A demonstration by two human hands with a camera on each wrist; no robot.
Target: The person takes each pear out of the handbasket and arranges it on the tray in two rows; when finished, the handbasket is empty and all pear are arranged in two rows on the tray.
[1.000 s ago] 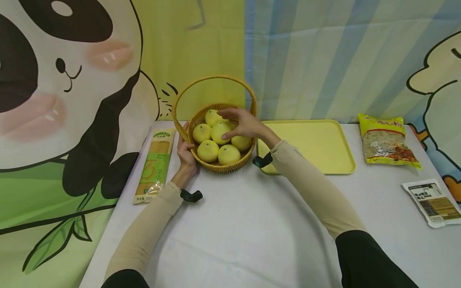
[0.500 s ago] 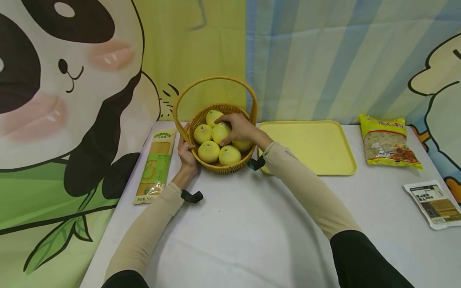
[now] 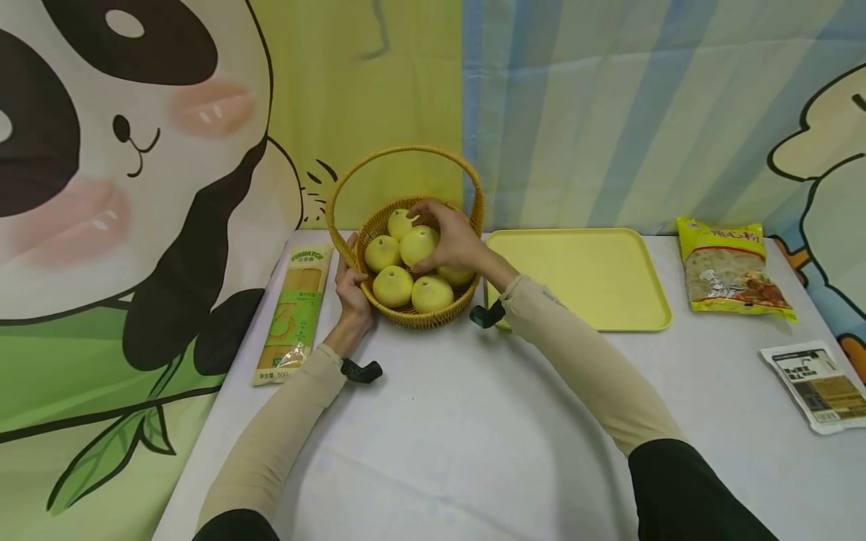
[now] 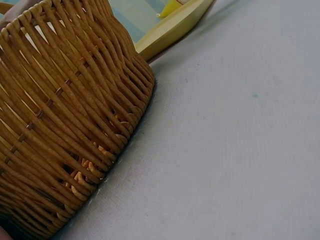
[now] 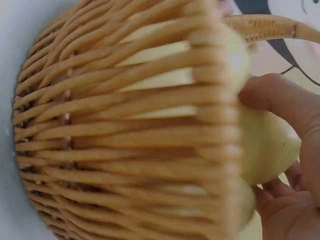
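A woven wicker basket (image 3: 422, 318) with a tall looped handle stands on the table, filled with several round, pale yellow-green fruits (image 3: 392, 286). My left hand (image 3: 353, 297) grips the basket's left side, its thumb at the rim. From the right, my right hand (image 3: 455, 239) reaches under the handle and holds the middle fruit (image 3: 417, 245) between thumb and fingers. In the right wrist view, the thumb lies on one side of this fruit (image 5: 267, 145) and the fingertips on the other. The left wrist view is mostly the basket's slatted wall (image 4: 70, 100).
A pale yellow tray (image 3: 588, 278) lies right of the basket, close to it. Left of the basket lies a noodle packet (image 3: 292, 315). A yellow food bag (image 3: 734, 267) and a white-edged pouch (image 3: 817, 385) lie far right. A printed curtain (image 3: 568, 113) hangs behind the table.
My right hand has come down from hovering over the basket and taken hold of the middle fruit, which sits slightly higher now. The left hand has stayed on the basket.
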